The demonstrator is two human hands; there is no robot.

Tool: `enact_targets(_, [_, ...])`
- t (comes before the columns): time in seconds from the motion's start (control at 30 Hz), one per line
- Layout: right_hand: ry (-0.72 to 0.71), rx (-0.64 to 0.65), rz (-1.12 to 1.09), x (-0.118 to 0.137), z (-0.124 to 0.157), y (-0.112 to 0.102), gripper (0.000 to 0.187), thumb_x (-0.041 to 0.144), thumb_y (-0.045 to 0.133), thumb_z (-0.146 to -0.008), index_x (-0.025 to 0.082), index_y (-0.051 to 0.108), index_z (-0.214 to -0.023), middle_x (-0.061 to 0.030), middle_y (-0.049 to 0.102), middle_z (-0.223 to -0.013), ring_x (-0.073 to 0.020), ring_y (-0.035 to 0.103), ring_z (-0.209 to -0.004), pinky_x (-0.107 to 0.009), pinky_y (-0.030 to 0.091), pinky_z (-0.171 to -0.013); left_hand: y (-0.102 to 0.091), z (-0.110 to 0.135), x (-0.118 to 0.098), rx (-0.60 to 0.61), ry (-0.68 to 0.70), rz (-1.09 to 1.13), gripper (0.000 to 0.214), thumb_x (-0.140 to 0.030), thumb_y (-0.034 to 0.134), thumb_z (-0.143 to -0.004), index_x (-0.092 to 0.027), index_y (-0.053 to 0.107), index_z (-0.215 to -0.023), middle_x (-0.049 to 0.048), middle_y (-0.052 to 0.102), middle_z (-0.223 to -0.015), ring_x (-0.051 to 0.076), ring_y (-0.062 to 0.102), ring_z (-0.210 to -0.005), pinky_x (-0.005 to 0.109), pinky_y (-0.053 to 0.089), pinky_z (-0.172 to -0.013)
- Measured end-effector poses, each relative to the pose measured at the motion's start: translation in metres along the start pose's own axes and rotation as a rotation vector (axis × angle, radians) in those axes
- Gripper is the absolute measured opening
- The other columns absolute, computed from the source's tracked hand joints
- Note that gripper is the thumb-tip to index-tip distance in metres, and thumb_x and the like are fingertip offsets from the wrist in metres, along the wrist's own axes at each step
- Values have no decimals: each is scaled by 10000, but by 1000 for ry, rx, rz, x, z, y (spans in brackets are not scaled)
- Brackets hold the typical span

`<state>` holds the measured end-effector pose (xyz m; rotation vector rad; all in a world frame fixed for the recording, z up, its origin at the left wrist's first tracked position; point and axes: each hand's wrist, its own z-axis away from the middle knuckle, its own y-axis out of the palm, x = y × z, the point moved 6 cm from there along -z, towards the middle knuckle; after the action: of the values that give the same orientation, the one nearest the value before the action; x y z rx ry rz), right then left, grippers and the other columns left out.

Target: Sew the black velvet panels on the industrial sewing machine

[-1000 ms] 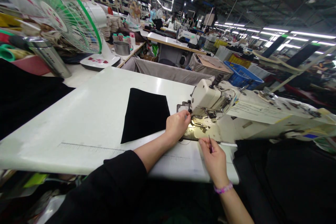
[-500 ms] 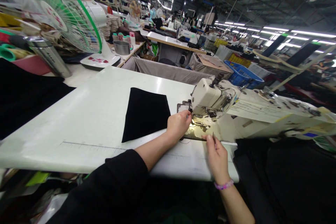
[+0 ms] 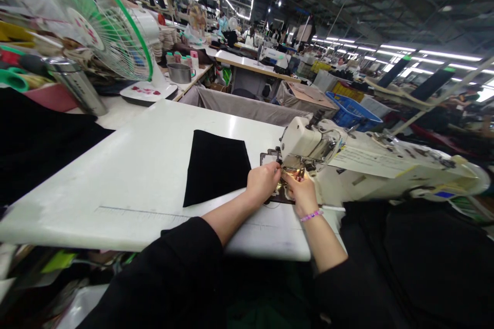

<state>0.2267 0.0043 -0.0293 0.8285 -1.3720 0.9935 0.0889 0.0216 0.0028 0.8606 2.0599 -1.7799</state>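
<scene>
My left hand (image 3: 263, 183) is closed in a pinch beside the needle area of the sewing machine (image 3: 303, 136). What its fingertips hold, perhaps thread, is too small to make out. Close against it, under the machine head, my right hand (image 3: 304, 195) is closed on a small dark pointed tool (image 3: 301, 174), mostly hidden by the fingers. A purple-pink bracelet circles the right wrist. Left of the hands, a black fabric piece (image 3: 216, 167) lies flat on the white machine table (image 3: 142, 164). The machine's lamp lights the needle plate (image 3: 285, 196), which my hands partly cover.
Black fabric (image 3: 432, 252) is heaped at the right, and more black cloth (image 3: 42, 144) lies at the left. A fan (image 3: 111, 31), a steel flask (image 3: 77, 85) and a metal pot (image 3: 179, 72) stand beyond. Behind the machine is a blue basket (image 3: 351, 110).
My right hand has moved up and left with the pointed tool, from the table's front edge to the needle area beside my left hand. The left hand has stayed nearly still.
</scene>
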Motion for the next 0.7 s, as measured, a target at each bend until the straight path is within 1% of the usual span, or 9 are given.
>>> enact_targets(0.13, [-64, -63, 105, -2, -11, -1, 322, 441, 761, -567, 192, 572, -644, 65, 469, -476, -98, 374, -436, -234, 266, -410, 1, 1, -1, -17, 18, -3, 258, -331, 463, -961, -262, 695, -1049, 32, 742, -860, 222, 698, -828, 287, 451, -679])
enact_targets(0.27, [-114, -68, 191, 3, -10, -5, 289, 441, 716, -616, 165, 657, -676, 16, 550, -512, -150, 494, -519, -249, 332, -471, -4, 2, -2, -32, 61, -4, 235, -309, 466, -961, -253, 684, -1027, 29, 726, -905, 203, 684, -840, 277, 464, -682])
enact_targets(0.37, [-135, -41, 224, 12, 10, -16, 272, 421, 681, -649, 154, 696, -698, -5, 583, -548, -168, 524, -560, -264, 374, -518, -16, 11, -5, -62, 122, -24, 234, -294, 463, -960, -225, 670, -1044, 66, 693, -1035, 221, 652, -956, 293, 486, -734])
enact_targets(0.4, [-142, -26, 232, 15, 21, -22, 257, 409, 682, -644, 156, 699, -684, -11, 596, -566, -169, 527, -571, -269, 388, -536, -21, 17, -9, -85, 165, -14, 238, -282, 456, -961, -213, 668, -1045, 83, 681, -1068, 231, 634, -1002, 307, 493, -773])
enact_targets(0.47, [-153, 12, 253, 21, 47, -36, 226, 392, 699, -620, 167, 694, -629, -10, 594, -568, -165, 512, -566, -274, 398, -550, -29, 38, -22, -114, 312, 81, 250, -220, 433, -959, -192, 661, -1060, 105, 659, -1145, 239, 591, -1102, 334, 487, -891])
enact_targets(0.5, [-155, 41, 267, 22, 62, -43, 223, 394, 709, -614, 173, 686, -601, -3, 573, -548, -159, 493, -547, -274, 392, -539, -31, 51, -32, -92, 407, 165, 268, -181, 419, -954, -185, 652, -1085, 109, 648, -1191, 234, 571, -1146, 341, 470, -951])
enact_targets(0.57, [-163, 110, 316, 26, 90, -57, 258, 428, 698, -654, 183, 666, -581, 13, 513, -515, -143, 444, -510, -266, 367, -502, -27, 81, -49, 45, 538, 353, 302, -140, 394, -954, -180, 633, -1135, 106, 652, -1209, 209, 582, -1141, 326, 461, -985])
enact_targets(0.63, [-177, 141, 367, 30, 114, -72, 292, 459, 664, -716, 187, 659, -612, 18, 488, -525, -138, 429, -507, -259, 354, -487, -18, 107, -60, 202, 529, 492, 282, -161, 409, -964, -183, 640, -1125, 90, 694, -1093, 187, 632, -1016, 296, 490, -909])
enact_targets(0.7, [-196, 135, 410, 37, 131, -86, 295, 463, 641, -756, 187, 669, -656, 13, 497, -552, -141, 444, -526, -257, 362, -495, -13, 123, -65, 241, 434, 569, 205, -200, 479, -953, -182, 674, -1015, 61, 702, -909, 168, 638, -849, 271, 493, -799])
